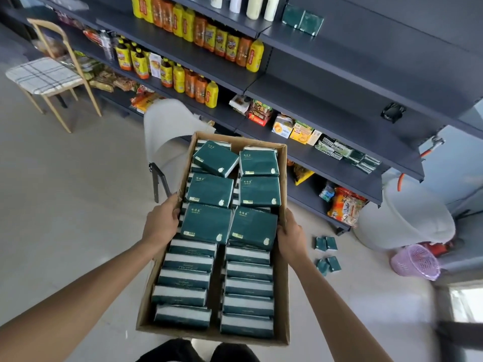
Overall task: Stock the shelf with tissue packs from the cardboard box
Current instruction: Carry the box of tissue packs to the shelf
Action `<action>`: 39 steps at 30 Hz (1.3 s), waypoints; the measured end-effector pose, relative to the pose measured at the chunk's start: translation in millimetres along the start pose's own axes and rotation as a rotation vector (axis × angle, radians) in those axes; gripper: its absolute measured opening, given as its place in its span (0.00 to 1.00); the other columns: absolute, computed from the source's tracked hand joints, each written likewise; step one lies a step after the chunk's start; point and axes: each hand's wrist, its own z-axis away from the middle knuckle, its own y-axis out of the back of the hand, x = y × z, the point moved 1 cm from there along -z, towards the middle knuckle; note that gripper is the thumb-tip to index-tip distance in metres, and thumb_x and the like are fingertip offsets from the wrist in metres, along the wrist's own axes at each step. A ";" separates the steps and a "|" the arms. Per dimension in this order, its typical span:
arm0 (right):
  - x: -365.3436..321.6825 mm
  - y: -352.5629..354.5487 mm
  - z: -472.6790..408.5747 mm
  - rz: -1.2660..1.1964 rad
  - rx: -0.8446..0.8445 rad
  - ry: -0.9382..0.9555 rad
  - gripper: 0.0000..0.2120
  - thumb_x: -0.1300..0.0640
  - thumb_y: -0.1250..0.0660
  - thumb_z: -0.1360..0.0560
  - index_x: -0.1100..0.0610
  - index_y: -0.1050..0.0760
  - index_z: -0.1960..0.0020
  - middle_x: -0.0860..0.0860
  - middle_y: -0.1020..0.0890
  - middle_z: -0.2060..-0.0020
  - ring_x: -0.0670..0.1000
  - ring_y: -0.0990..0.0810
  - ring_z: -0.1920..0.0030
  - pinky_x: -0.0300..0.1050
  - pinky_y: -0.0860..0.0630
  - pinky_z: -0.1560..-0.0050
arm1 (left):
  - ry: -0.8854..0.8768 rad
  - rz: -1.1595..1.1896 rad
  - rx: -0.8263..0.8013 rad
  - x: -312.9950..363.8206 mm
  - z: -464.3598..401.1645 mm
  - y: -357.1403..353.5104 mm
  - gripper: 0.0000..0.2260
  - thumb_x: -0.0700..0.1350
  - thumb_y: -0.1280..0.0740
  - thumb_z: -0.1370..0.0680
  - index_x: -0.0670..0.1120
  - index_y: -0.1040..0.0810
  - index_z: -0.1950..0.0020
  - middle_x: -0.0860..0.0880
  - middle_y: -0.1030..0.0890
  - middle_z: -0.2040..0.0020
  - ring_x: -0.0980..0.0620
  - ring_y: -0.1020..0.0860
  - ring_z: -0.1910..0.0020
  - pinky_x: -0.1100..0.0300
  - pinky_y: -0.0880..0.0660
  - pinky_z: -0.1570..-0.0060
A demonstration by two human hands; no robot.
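**Carrying the Full Box to the Shelving**

The cardboard box (283, 291) is held off the floor in front of the person, open side up. The left hand (160, 226) grips the left wall, fingers curled over the rim; the right hand (290, 237) grips the right wall opposite it. A grip on both long sides, roughly level with each other, keeps the load balanced and the opening flat so nothing slides out.

The tissue packs (206, 224) fill the box: rows on edge at the near end, loose packs lying flat on top toward the far end. Judged from this, stocking has barely started.

The dark metal shelf (339, 118) stands just ahead. Its right bay is largely bare; two green packs, apparently the same product, stand on an upper level (303, 19). The left bay holds drink bottles (222, 43) and snacks.

The floor (78, 178) is pale and glossy. A few green packs (326, 244) lie on it near the shelf base. A white chair (170, 126) stands beyond the box, a cushioned wooden chair (44, 74) at far left, and a pink basket (415, 262) at right.
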 end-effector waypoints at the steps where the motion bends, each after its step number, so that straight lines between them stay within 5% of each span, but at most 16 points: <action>1: -2.2 -0.2 -11.4 -0.001 -0.006 -0.005 0.20 0.69 0.44 0.23 0.56 0.32 0.34 0.51 0.22 0.57 0.58 0.25 0.59 0.46 0.34 0.63 | 0.005 -0.005 0.004 3.0 -11.6 -1.1 0.19 0.33 0.41 0.18 0.48 0.26 0.31 0.48 0.19 0.55 0.49 0.25 0.61 0.57 0.32 0.60; 6: -9.1 -3.1 -78.7 -0.016 -0.053 -0.016 0.18 0.67 0.43 0.22 0.55 0.32 0.34 0.55 0.18 0.53 0.62 0.19 0.52 0.52 0.24 0.56 | 0.059 -0.014 -0.003 10.4 -69.4 -11.3 0.20 0.32 0.43 0.19 0.48 0.25 0.32 0.46 0.19 0.56 0.48 0.25 0.62 0.56 0.31 0.61; 12: -13.8 -6.1 -175.8 0.002 -0.144 0.057 0.20 0.66 0.43 0.23 0.52 0.32 0.33 0.49 0.21 0.55 0.60 0.20 0.52 0.51 0.25 0.57 | 0.131 0.008 0.053 24.2 -129.9 -28.7 0.21 0.31 0.42 0.20 0.49 0.25 0.33 0.45 0.18 0.57 0.50 0.24 0.64 0.58 0.31 0.62; 17: -23.1 2.1 -296.3 0.057 -0.215 0.138 0.20 0.66 0.45 0.23 0.54 0.33 0.34 0.48 0.25 0.65 0.56 0.26 0.64 0.47 0.35 0.68 | 0.177 0.031 0.157 48.7 -199.9 -50.9 0.19 0.34 0.40 0.19 0.49 0.26 0.31 0.45 0.15 0.51 0.47 0.22 0.60 0.56 0.31 0.59; 22: -44.0 -3.0 -331.5 0.074 -0.236 0.217 0.19 0.66 0.45 0.23 0.55 0.34 0.34 0.56 0.21 0.61 0.61 0.23 0.61 0.50 0.30 0.65 | 0.217 0.023 0.226 45.1 -220.4 -47.0 0.21 0.34 0.43 0.18 0.52 0.27 0.29 0.50 0.17 0.49 0.50 0.23 0.57 0.56 0.31 0.56; 30: -76.2 -36.8 -422.2 0.094 -0.322 0.255 0.18 0.67 0.46 0.23 0.57 0.34 0.34 0.61 0.21 0.58 0.64 0.23 0.57 0.57 0.23 0.57 | 0.346 -0.010 0.256 25.9 -293.9 -50.2 0.21 0.35 0.45 0.18 0.51 0.29 0.29 0.45 0.16 0.48 0.48 0.25 0.59 0.55 0.32 0.57; 35: -96.1 -74.8 -473.4 0.128 -0.367 0.259 0.18 0.66 0.46 0.23 0.57 0.34 0.35 0.61 0.20 0.56 0.64 0.23 0.56 0.59 0.23 0.55 | 0.439 0.028 0.246 -7.6 -339.3 -54.3 0.20 0.35 0.44 0.17 0.51 0.30 0.27 0.43 0.16 0.44 0.38 0.20 0.50 0.54 0.30 0.54; 39: -107.9 -106.7 -508.5 0.142 -0.413 0.259 0.25 0.65 0.46 0.23 0.51 0.37 0.27 0.57 0.20 0.56 0.60 0.22 0.57 0.54 0.23 0.58 | 0.518 0.035 0.235 -29.9 -368.6 -57.5 0.22 0.35 0.45 0.17 0.53 0.30 0.27 0.44 0.16 0.49 0.48 0.24 0.61 0.55 0.29 0.63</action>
